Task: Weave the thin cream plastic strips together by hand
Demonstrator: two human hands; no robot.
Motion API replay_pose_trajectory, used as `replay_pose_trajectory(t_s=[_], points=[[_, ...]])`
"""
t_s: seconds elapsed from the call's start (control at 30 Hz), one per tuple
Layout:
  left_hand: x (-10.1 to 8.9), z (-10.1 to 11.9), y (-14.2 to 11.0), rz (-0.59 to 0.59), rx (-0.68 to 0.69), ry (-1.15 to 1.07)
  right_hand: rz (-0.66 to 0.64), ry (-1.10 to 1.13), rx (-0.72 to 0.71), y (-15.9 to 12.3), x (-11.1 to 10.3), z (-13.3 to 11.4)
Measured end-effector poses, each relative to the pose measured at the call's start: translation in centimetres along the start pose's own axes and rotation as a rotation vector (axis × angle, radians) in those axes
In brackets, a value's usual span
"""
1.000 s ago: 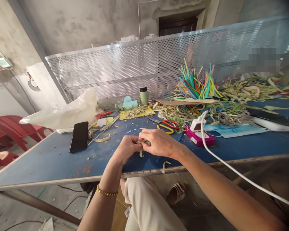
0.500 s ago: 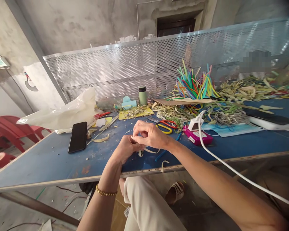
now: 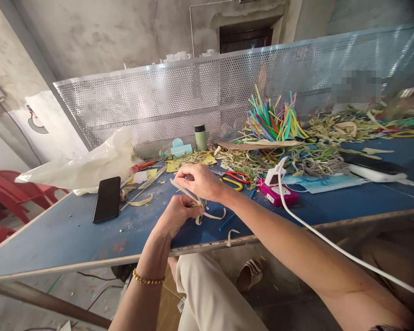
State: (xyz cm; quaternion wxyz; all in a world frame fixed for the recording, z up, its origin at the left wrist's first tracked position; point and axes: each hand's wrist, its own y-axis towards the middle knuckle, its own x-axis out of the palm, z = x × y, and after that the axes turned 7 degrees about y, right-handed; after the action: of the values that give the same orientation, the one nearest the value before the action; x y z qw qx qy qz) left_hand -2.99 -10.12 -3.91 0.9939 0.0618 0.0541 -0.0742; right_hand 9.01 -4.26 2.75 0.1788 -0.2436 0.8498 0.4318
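Note:
My left hand [image 3: 178, 215] is closed over the table's near edge, its thumb and fingers pinching a small bunch of pale, flat strips [image 3: 214, 216] that look like dried leaf. One loose end curls out to the right and another hangs below the fingers. Just above it, my right hand [image 3: 200, 181] pinches the upper part of a pale strip [image 3: 186, 192], which slants from the left hand up to the left. A yellow-and-red pair of scissors [image 3: 232, 184] lies just beyond my right wrist. Near the edge rest a blue stick [image 3: 227, 222] and a loose pale scrap [image 3: 232, 235].
A black phone [image 3: 106, 200] and a plastic bag [image 3: 106, 154] lie left. At the back stand a green bottle [image 3: 200, 139] and colourful pipe cleaners [image 3: 272, 119]. Right are a pink box [image 3: 283, 195], a white cable [image 3: 317, 236], a blue mask [image 3: 331, 184] and dried leaf scraps [image 3: 334, 128].
My right hand has moved up and slightly left of the left hand, drawing out the pale strip, which now shows clearly between them. The left hand keeps its pinch. The view has shifted slightly.

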Motion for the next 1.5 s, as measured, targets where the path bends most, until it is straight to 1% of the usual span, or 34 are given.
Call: replay_pose_trajectory(t_s=[0.03, 0.07, 0.1, 0.13, 0.17, 0.2, 0.23, 0.33, 0.4, 0.5, 0.63, 0.77, 0.9, 1.0, 1.13, 1.33, 1.5], points=[[0.0, 0.0, 0.0, 0.004, 0.016, -0.020, -0.029, 0.023, -0.014, -0.1, -0.5, 0.2], [0.0, 0.0, 0.0, 0.009, 0.029, -0.037, 0.027, 0.029, -0.007, -0.3, -1.0, 0.5], [-0.1, 0.0, 0.1, 0.016, 0.039, -0.052, 0.076, 0.018, 0.033, -0.6, -1.7, 0.8], [-0.1, 0.0, 0.1, 0.022, 0.043, -0.064, 0.093, -0.002, 0.100, -0.9, -2.3, 1.2], [-0.2, 0.0, 0.2, 0.025, 0.046, -0.073, 0.081, -0.027, 0.182, -1.4, -2.8, 1.6], [-0.3, 0.0, 0.2, 0.026, 0.049, -0.080, 0.033, -0.045, 0.264, -1.9, -3.1, 2.0], [-0.3, -0.1, 0.2, 0.026, 0.055, -0.085, -0.046, -0.028, 0.329, -2.4, -3.4, 2.4], [-0.4, -0.1, 0.2, 0.027, 0.062, -0.092, -0.190, 0.220, 0.368, -3.7, -3.1, 3.2], [-0.4, -0.1, 0.2, 0.028, 0.051, -0.103, -0.175, 0.362, 0.412, -4.2, -2.6, 3.4], [-0.5, -0.1, 0.1, 0.014, 0.029, -0.138, -0.138, 0.485, 0.470, -4.5, -2.2, 3.2], [-0.6, -0.2, 0.0, 0.000, 0.018, -0.157, -0.164, 0.578, 0.504, -4.6, -2.0, 3.2], [-0.8, -0.2, 0.1, 0.007, -0.014, -0.174, -0.071, 0.599, 0.512, -4.8, -1.9, 3.6], [-0.7, 0.0, 0.1, -0.007, -0.018, -0.200, -0.010, 0.564, 0.560, -4.8, -1.8, 3.6], [-0.7, 0.0, 0.1, 0.005, -0.027, -0.190, 0.038, 0.554, 0.586, -4.9, -1.8, 3.4], [-0.8, -0.3, 0.2, 0.026, -0.027, -0.170, 0.038, 0.532, 0.603, -5.0, -1.8, 3.4], [-0.8, -0.6, 0.3, 0.067, -0.018, -0.155, 0.004, 0.540, 0.544, -5.0, -1.3, 3.7], [-0.7, -0.8, 0.3, 0.075, 0.015, -0.101, 0.034, 0.441, 0.550, -5.0, -0.7, 4.0]])
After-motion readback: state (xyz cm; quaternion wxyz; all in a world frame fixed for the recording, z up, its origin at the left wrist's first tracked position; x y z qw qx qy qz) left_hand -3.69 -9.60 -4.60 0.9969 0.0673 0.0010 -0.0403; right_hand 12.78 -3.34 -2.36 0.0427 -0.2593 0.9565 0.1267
